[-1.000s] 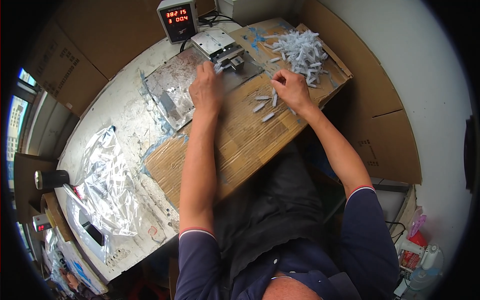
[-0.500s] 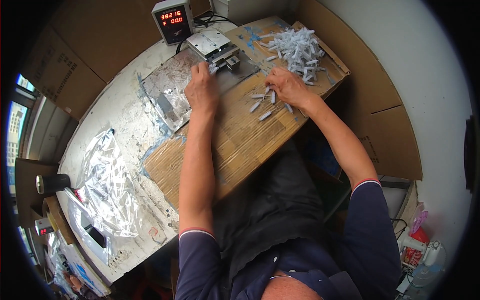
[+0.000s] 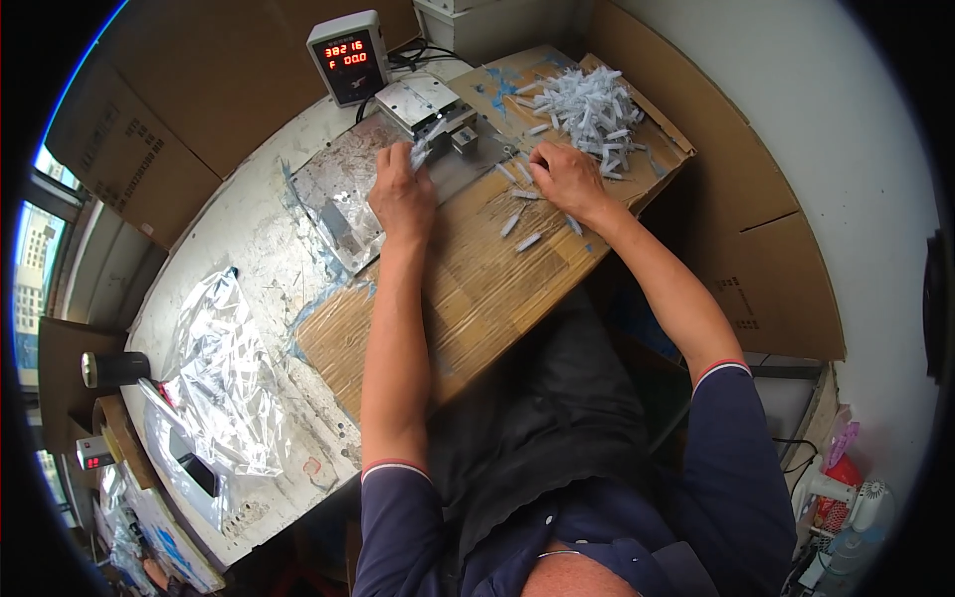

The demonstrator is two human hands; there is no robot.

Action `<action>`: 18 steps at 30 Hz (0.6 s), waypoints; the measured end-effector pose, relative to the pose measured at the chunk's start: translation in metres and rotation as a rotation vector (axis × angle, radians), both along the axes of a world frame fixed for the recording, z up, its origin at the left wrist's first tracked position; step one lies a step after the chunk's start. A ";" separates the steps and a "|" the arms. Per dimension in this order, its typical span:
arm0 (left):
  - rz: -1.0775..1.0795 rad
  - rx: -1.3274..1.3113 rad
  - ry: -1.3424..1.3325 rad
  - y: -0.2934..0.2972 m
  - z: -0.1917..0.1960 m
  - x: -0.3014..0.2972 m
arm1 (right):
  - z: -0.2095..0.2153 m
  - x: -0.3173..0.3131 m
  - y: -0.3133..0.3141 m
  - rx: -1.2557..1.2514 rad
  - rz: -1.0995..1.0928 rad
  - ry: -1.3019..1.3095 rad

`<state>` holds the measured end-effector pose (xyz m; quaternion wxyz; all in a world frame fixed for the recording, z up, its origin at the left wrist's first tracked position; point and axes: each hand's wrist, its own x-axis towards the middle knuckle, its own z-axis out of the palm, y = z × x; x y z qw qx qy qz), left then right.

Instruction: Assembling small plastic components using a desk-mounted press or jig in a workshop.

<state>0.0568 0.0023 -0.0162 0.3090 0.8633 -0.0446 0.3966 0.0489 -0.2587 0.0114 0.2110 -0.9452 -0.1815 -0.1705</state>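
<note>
My left hand (image 3: 402, 199) is closed on several small whitish plastic pieces (image 3: 420, 153), which stick out past its fingertips beside a small metal fixture (image 3: 464, 137). Its fingers are partly hidden from above. My right hand (image 3: 571, 183) is held over the cardboard with its fingers curled together; whatever lies between them cannot be made out. Several loose plastic pieces (image 3: 528, 242) are scattered by its fingertips and wrist. Just beyond that hand rises a heap of the same narrow, translucent white pieces (image 3: 594, 109).
Flattened cardboard (image 3: 438, 308) covers the near side of the worn white table (image 3: 239, 239). A box with a red digital display (image 3: 348, 58) stands behind the metal plate (image 3: 348, 169). Clear plastic film (image 3: 224, 368), a phone (image 3: 196, 472) and a dark cylinder (image 3: 114, 368) are at the left.
My left hand has drawn slightly back from the metal fixture, still holding the pieces. Loose pieces by my right fingertips lie differently, and the whole view has shifted a little.
</note>
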 end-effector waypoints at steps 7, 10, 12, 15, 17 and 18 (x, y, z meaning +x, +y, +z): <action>-0.254 -0.496 0.109 0.003 -0.001 0.005 | -0.003 0.002 0.004 0.100 0.088 -0.037; -0.607 -1.195 0.379 0.014 0.007 0.010 | -0.003 0.005 0.002 -0.024 0.194 -0.025; -0.667 -1.274 0.403 0.017 0.013 0.005 | -0.002 0.010 0.000 -0.112 0.215 0.042; -0.748 -1.376 0.426 0.021 0.013 0.006 | 0.000 0.020 -0.002 -0.149 0.274 -0.022; -0.763 -1.395 0.423 0.026 0.010 0.005 | 0.003 0.024 0.001 -0.140 0.315 -0.120; -0.781 -1.406 0.410 0.025 0.011 0.004 | 0.003 0.025 0.001 -0.141 0.314 -0.119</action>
